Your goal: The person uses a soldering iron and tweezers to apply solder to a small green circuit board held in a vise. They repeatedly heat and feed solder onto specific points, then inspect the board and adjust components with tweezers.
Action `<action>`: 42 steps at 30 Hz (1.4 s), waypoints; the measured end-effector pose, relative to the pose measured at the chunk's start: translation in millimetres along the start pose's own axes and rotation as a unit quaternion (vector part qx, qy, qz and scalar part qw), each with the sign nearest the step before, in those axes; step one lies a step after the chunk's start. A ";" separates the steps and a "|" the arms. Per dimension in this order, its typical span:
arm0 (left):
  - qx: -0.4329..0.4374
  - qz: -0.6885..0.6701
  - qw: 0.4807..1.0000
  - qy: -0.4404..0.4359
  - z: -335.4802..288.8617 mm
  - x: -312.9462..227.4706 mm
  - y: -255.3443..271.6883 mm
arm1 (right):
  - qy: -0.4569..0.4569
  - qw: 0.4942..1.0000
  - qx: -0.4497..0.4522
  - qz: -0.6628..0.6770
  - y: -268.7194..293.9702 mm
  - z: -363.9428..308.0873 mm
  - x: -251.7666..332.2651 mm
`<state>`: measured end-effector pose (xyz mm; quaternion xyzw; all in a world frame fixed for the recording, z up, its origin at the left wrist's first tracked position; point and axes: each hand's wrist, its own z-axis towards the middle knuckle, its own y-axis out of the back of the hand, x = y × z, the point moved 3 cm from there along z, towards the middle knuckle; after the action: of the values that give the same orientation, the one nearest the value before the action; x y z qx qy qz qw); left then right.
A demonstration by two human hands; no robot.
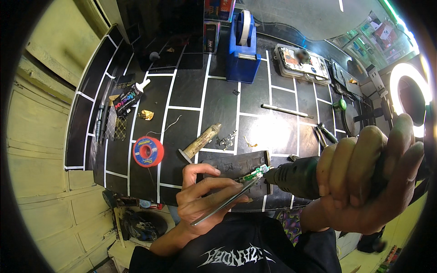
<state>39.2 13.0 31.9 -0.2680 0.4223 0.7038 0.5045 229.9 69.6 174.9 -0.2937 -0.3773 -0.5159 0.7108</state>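
Tweezers (223, 205) rest in the fingers of my left hand (200, 200), slanting up to the right. At their tip is a small green circuit board (259, 172); whether the tweezers pinch it or only touch it, I cannot tell. Behind these lies a dark flat panel (223, 160), like a phone housing, partly covered by my fingers. My right hand (364, 175) is wrapped round a dark hot air gun (293, 177), its narrow nozzle pointing left, right beside the board.
Past the panel lie a syringe (200, 143), small metal parts (226, 141) and a metal rod (287, 111). A red solder spool (148, 152) and a black tube (129, 100) are on the left. Farther back stand a blue tape dispenser (243, 50) and a parts box (302, 63); a ring light (403, 75) glows right.
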 end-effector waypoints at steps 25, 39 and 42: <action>0.006 0.007 1.000 -0.002 2.3 -2.2 -5.0 | 0.016 1.000 -0.019 -0.014 4.0 2.1 1.6; -0.007 0.009 1.000 -0.014 1.3 -0.5 -6.2 | 0.017 1.000 -0.015 -0.017 5.6 1.9 3.1; -0.009 0.009 1.000 -0.014 1.6 -0.8 -6.5 | 0.015 0.999 -0.026 -0.029 5.0 1.9 3.6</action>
<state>45.6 14.9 31.3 -0.2584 0.4114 0.7156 0.5019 234.9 70.8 178.7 -0.2927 -0.3613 -0.5501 0.6937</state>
